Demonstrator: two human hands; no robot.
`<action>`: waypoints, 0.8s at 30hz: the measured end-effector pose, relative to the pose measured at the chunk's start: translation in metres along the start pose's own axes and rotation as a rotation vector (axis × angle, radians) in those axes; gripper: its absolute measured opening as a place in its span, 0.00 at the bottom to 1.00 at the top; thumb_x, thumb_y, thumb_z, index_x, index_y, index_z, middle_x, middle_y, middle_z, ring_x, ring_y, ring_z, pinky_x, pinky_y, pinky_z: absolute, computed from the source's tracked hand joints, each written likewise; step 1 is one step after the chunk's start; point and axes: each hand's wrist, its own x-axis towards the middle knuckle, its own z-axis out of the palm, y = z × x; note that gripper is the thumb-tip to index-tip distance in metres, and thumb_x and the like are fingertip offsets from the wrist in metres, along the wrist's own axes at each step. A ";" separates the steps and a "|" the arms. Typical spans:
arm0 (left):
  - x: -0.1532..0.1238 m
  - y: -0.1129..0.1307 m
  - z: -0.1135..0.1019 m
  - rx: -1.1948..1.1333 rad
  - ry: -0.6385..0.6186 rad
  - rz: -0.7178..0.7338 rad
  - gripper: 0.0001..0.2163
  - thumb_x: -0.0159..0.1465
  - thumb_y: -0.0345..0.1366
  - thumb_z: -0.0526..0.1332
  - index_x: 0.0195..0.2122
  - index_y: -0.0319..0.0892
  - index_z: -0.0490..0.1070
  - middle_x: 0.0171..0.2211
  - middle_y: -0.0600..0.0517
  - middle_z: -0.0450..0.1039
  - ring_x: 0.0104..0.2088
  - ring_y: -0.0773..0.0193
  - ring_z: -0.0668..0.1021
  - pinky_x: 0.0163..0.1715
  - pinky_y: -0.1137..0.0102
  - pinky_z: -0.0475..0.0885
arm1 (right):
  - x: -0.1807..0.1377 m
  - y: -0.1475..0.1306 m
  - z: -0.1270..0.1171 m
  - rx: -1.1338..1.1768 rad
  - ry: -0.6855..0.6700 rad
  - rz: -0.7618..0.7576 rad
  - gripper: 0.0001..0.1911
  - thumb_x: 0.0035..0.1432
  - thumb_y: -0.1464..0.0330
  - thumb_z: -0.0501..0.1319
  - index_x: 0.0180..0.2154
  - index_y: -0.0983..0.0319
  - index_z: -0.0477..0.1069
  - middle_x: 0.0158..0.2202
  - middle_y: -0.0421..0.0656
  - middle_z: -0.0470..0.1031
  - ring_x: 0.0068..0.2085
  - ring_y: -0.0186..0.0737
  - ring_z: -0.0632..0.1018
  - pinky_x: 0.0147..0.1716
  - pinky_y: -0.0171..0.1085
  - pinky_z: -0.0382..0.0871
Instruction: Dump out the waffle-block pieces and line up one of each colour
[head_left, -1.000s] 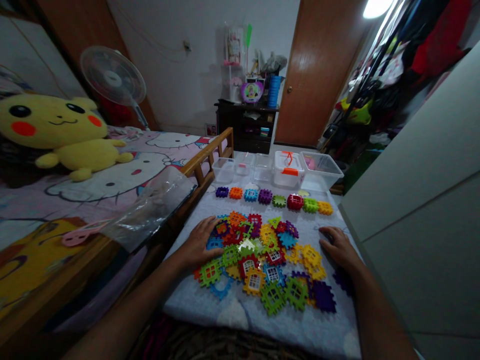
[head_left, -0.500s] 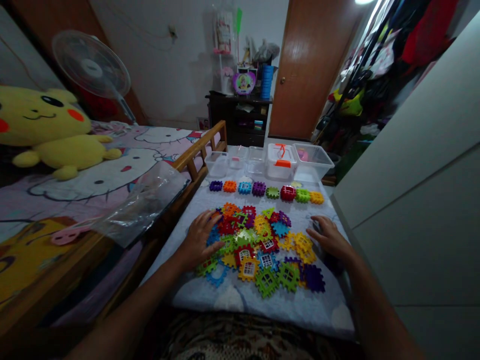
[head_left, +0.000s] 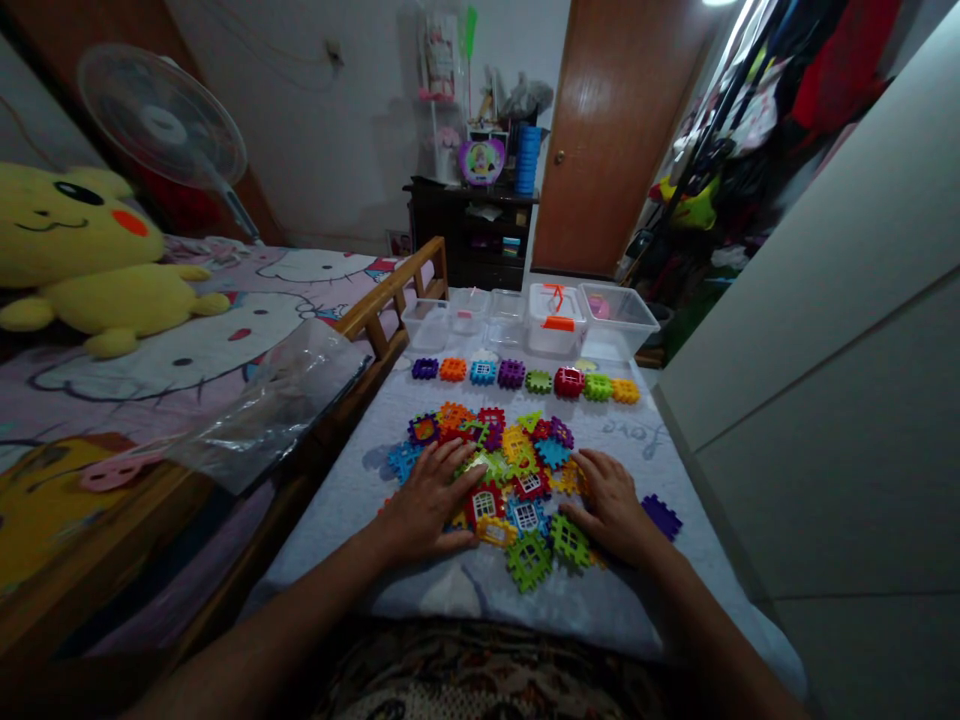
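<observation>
A heap of flat, toothed plastic building tiles [head_left: 517, 460] in many colours lies on a pale patterned cloth [head_left: 660, 440]. My left hand [head_left: 429, 498] rests flat on the heap's left side, fingers spread. On the right side lies my right hand [head_left: 611, 503], fingers stretched over the tiles. A row of several assembled tile cubes [head_left: 525, 378] stands behind the heap. One purple tile [head_left: 661, 515] sits alone to the right of my right hand.
Clear plastic boxes [head_left: 555, 318] line the cloth's far edge. A wooden bed rail [head_left: 375, 315] and a crumpled clear bag [head_left: 277, 400] are at left, with a yellow plush toy [head_left: 90, 255] and a fan [head_left: 161, 115]. A white cabinet [head_left: 825, 350] closes the right.
Both hands have slid inward over the tiles, pushing the heap tighter together. A purple tile is now left outside, right of my right hand. The camera view shifted slightly.
</observation>
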 end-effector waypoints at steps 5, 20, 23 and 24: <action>0.006 -0.006 0.004 0.025 0.008 -0.013 0.36 0.61 0.54 0.64 0.68 0.52 0.54 0.70 0.42 0.53 0.68 0.39 0.57 0.65 0.40 0.52 | 0.012 0.005 0.004 -0.041 0.035 0.006 0.29 0.62 0.55 0.60 0.61 0.59 0.65 0.59 0.54 0.69 0.60 0.57 0.68 0.59 0.57 0.63; 0.008 0.026 -0.010 -0.030 -0.046 0.206 0.40 0.60 0.60 0.61 0.69 0.54 0.50 0.70 0.46 0.54 0.69 0.41 0.54 0.67 0.40 0.47 | -0.017 -0.043 -0.016 0.028 -0.096 -0.180 0.46 0.50 0.44 0.67 0.66 0.55 0.60 0.67 0.53 0.61 0.67 0.63 0.60 0.65 0.62 0.53; 0.016 0.041 -0.003 -0.054 -0.088 0.278 0.40 0.58 0.64 0.61 0.68 0.53 0.53 0.70 0.45 0.54 0.68 0.40 0.56 0.67 0.40 0.49 | -0.018 -0.050 -0.009 0.021 -0.129 -0.175 0.51 0.45 0.45 0.70 0.66 0.55 0.60 0.67 0.53 0.61 0.67 0.65 0.59 0.65 0.64 0.52; 0.020 0.045 0.000 -0.057 -0.097 0.281 0.39 0.58 0.63 0.61 0.67 0.52 0.55 0.70 0.45 0.55 0.68 0.41 0.56 0.67 0.40 0.50 | -0.017 -0.050 -0.007 0.023 -0.129 -0.168 0.50 0.45 0.46 0.70 0.66 0.55 0.60 0.67 0.53 0.61 0.67 0.65 0.59 0.65 0.65 0.52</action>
